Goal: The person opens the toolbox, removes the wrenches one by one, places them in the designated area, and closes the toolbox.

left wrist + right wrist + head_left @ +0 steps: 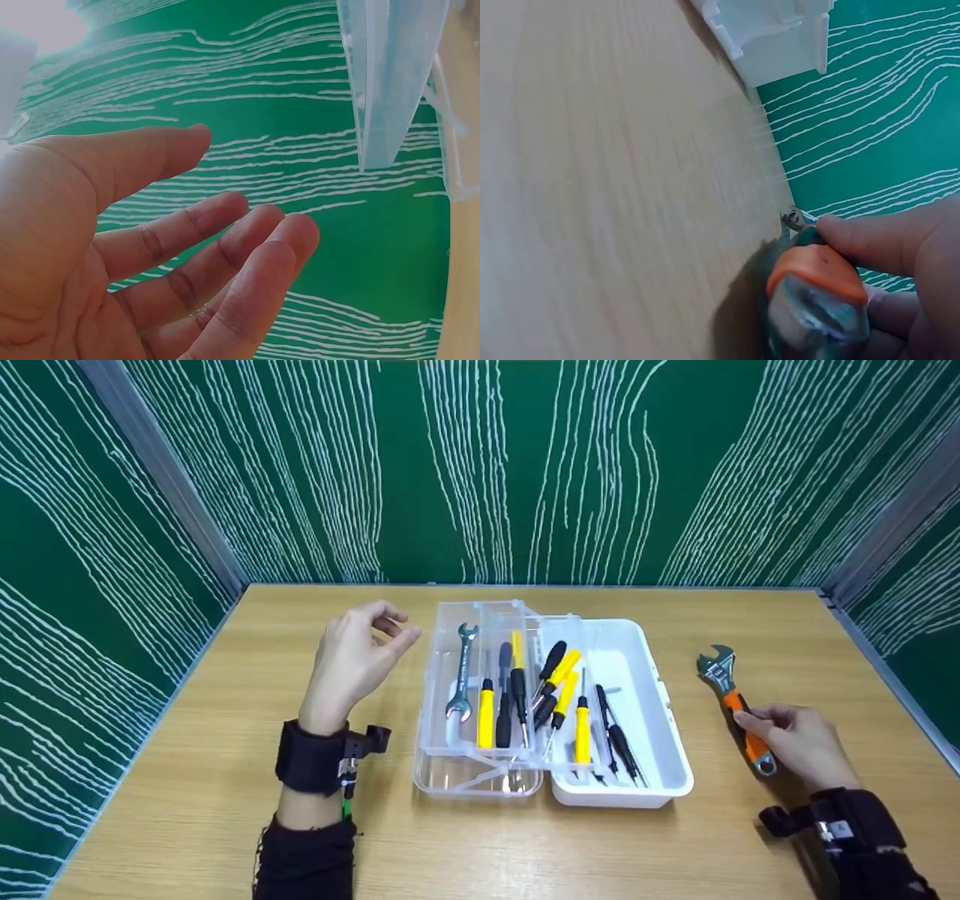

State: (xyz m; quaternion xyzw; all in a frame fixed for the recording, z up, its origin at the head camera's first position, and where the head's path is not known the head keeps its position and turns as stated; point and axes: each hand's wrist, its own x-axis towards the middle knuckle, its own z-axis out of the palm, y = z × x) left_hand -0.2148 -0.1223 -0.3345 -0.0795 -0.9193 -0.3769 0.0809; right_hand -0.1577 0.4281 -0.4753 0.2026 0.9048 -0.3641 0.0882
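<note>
Grips the orange handle of the adjustable wrench (731, 699) in the right hand (806, 742), at three o'clock from the white box (679, 765), with the wrench head aimed toward eleven. Cannot tell whether the wrench touches the table (187, 735). Holds the left hand (352, 660) released, with fingers loosely bent, near the clear trays (439, 675) at ten o'clock. Has those trays standing between the left hand and the white box, overlapping the box's nine-o'clock side. Shows a double-ended spanner (463, 669) and screwdrivers (486, 716) inside.
</note>
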